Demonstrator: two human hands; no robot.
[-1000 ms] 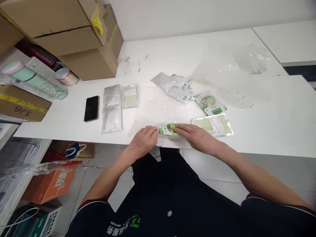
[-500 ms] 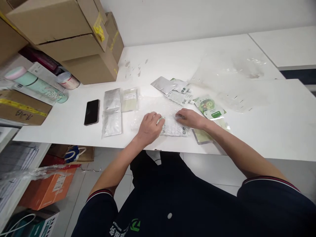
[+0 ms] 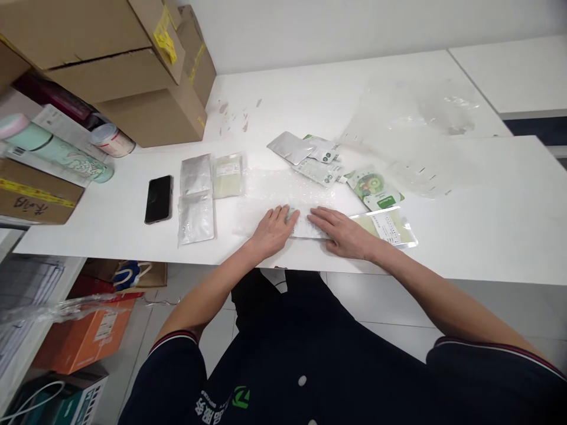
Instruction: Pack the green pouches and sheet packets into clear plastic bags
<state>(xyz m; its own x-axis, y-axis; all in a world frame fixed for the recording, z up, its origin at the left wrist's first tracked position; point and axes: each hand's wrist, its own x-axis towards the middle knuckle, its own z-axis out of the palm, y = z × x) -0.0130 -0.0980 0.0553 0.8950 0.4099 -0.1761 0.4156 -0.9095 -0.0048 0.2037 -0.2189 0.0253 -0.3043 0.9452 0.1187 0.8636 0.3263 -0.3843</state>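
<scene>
Both my hands lie flat on the white table (image 3: 487,224) near its front edge. My left hand (image 3: 273,230) and my right hand (image 3: 342,230) press down on a small packet wrapped in bubble wrap (image 3: 305,226), which shows between them. A sheet of clear bubble wrap (image 3: 283,186) spreads out just behind my hands. A pale green sachet with a printed label (image 3: 390,225) lies right of my right hand, touching my wrist area. Neither hand grips anything; the fingers are spread.
More sachets lie behind: a kiwi-printed one (image 3: 374,188), silver ones (image 3: 295,146), and two silver pouches (image 3: 195,200) beside a pale pouch (image 3: 228,175). A black phone (image 3: 158,198) lies left. Cardboard boxes (image 3: 133,77) and a mint bottle (image 3: 53,150) crowd the left. Clear plastic bags (image 3: 425,136) lie back right.
The green packet went from the table edge into the bubble wrap. My hands moved forward over it, then drew back and now press it flat.
</scene>
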